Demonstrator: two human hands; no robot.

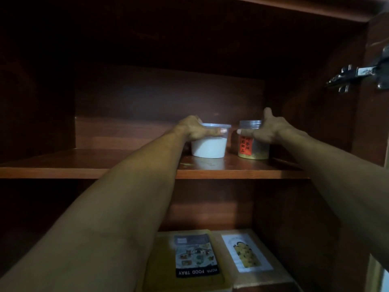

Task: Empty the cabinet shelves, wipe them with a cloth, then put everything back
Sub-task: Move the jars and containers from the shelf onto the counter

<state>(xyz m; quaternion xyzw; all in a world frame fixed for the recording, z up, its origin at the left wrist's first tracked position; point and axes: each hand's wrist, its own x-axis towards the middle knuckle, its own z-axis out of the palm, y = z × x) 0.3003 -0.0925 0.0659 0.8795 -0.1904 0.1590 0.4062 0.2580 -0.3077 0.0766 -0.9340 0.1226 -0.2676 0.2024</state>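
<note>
A clear lidded tub [210, 147] half full of white powder stands on the upper wooden shelf [84, 167]. My left hand [196, 128] grips its upper part, thumb across the front below the lid. Just to the right stands a clear jar [255, 149] with a red label and yellowish contents at the bottom. My right hand [268, 130] holds it near the top, thumb across the front and index finger pointing up behind. Both containers rest on the shelf.
The left part of the upper shelf is bare and dark. On the lower shelf lie two flat brown boxes, one labelled food tray [195, 258] and one with a white picture label [246, 252]. A metal door hinge [355, 77] sits on the right cabinet wall.
</note>
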